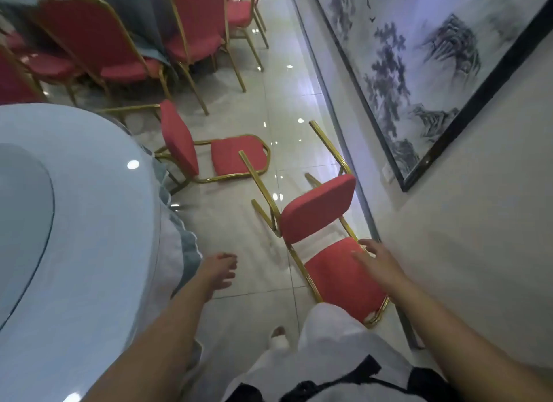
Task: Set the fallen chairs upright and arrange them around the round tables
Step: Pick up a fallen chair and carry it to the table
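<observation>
Two red chairs with gold frames lie on their backs on the tiled floor. The nearer fallen chair (329, 252) is beside the right wall, legs pointing away from me. My right hand (378, 261) hovers over its backrest by the gold frame, fingers spread, holding nothing. The farther fallen chair (209, 150) lies next to the round table (89, 222) with its pale blue cloth. My left hand (220, 271) hangs above the floor beside the table's edge, fingers loosely curled and empty.
Several upright red chairs (98, 42) stand around a second clothed table (140, 15) at the top. A wall with a large framed ink painting (419, 66) runs along the right. My white-trousered leg (323, 329) is at the bottom, close to the nearer chair.
</observation>
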Demonstrator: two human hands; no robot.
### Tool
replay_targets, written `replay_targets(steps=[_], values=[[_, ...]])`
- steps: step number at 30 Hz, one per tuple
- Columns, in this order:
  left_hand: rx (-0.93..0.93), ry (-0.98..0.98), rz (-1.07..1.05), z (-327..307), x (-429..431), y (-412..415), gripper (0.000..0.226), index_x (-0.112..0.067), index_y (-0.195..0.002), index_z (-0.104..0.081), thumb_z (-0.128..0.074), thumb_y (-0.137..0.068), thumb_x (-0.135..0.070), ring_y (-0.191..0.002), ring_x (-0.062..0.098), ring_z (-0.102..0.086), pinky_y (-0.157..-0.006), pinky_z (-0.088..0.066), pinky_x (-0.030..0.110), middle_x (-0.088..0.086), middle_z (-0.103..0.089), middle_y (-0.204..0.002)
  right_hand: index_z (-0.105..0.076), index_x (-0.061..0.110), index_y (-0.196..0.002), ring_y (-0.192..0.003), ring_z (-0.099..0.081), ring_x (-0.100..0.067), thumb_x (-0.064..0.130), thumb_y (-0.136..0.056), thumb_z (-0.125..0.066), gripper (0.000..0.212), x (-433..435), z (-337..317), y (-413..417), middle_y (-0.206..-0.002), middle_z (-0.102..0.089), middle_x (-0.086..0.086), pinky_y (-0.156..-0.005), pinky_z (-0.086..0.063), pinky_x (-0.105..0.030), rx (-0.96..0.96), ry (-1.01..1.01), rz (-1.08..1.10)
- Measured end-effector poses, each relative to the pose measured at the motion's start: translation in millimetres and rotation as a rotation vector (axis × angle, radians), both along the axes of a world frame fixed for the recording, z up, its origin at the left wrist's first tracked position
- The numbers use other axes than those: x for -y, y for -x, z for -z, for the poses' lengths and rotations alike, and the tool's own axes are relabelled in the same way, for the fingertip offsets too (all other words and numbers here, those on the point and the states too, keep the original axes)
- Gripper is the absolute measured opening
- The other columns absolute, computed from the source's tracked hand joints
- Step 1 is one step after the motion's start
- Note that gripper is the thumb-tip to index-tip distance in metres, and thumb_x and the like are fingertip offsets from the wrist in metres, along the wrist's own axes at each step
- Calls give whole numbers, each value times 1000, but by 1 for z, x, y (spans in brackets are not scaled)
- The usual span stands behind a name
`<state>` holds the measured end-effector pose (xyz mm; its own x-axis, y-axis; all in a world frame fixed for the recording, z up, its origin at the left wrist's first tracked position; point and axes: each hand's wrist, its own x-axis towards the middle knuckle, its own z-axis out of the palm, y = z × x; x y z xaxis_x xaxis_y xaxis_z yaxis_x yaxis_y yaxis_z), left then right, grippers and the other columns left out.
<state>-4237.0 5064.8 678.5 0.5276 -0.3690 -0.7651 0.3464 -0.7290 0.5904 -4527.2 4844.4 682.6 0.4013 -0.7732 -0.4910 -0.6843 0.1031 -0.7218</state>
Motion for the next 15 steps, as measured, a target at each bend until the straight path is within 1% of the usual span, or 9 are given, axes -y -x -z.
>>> replay_targets(steps=[1,3,5,7,9,11,13,14,15], values=[[0,-14,20,-2,14,-14,18,-11,-114,-61,-54,-98,-14,-75,20,-57,-67,-47,30,8,-60,-91,-55,31,-129,-107,-50,-13,36,-91,-65,40,5,2,-6,-120,-49,10,-86,-42,-31,-7,-3,28],[-1,-22,83,-3,45,-43,18,-10,-115,-63,-55,-98,-13,-79,23,-58,-71,-47,32,9,-60,-94,-55,29,-131,-104,-48,-12,35,-91,-65,42,21,7,-20,-118,-48,9,-79,-40,-28,-11,-19,79],[13,-24,164,-4,83,-72,19,-10,-114,-64,-54,-98,-14,-84,24,-59,-75,-48,34,11,-62,-99,-55,26,-131,-96,-51,-13,32,-92,-65,41,43,15,-36,-117,-50,5,-73,-41,-26,-15,-41,146],[57,-22,254,-3,123,-98,18,-12,-112,-65,-53,-98,-15,-84,23,-60,-74,-50,33,11,-64,-102,-56,23,-130,-85,-53,-10,29,-92,-65,39,66,29,-50,-111,-53,1,-68,-44,-27,-9,-68,227],[85,-23,321,-3,165,-121,19,-12,-112,-65,-53,-98,-15,-83,21,-60,-73,-50,32,10,-65,-101,-57,26,-124,-83,-54,-9,32,-92,-64,33,86,42,-67,-106,-54,2,-67,-44,-29,-11,-87,308],[81,-42,385,-4,204,-140,19,-12,-112,-65,-53,-97,-14,-84,22,-61,-76,-50,33,10,-66,-103,-58,27,-113,-87,-57,-14,32,-92,-64,22,102,55,-87,-108,-59,-1,-70,-44,-29,-17,-104,364],[69,-89,479,-6,240,-155,19,-14,-113,-65,-53,-97,-15,-87,22,-61,-77,-51,33,10,-66,-107,-63,16,-105,-86,-61,-17,24,-92,-65,15,116,67,-109,-108,-65,-13,-65,-45,-22,-21,-136,441],[67,-114,550,-7,256,-162,19,-15,-112,-65,-53,-97,-15,-88,22,-61,-76,-51,32,9,-66,-107,-64,9,-106,-85,-62,-19,21,-93,-65,18,121,72,-119,-109,-65,-18,-65,-46,-21,-27,-158,473],[76,-125,618,-8,272,-169,18,-17,-110,-65,-54,-97,-15,-89,22,-61,-75,-51,31,9,-65,-106,-65,5,-111,-87,-62,-22,21,-92,-65,24,127,76,-129,-113,-65,-19,-70,-49,-24,-19,-181,496]])
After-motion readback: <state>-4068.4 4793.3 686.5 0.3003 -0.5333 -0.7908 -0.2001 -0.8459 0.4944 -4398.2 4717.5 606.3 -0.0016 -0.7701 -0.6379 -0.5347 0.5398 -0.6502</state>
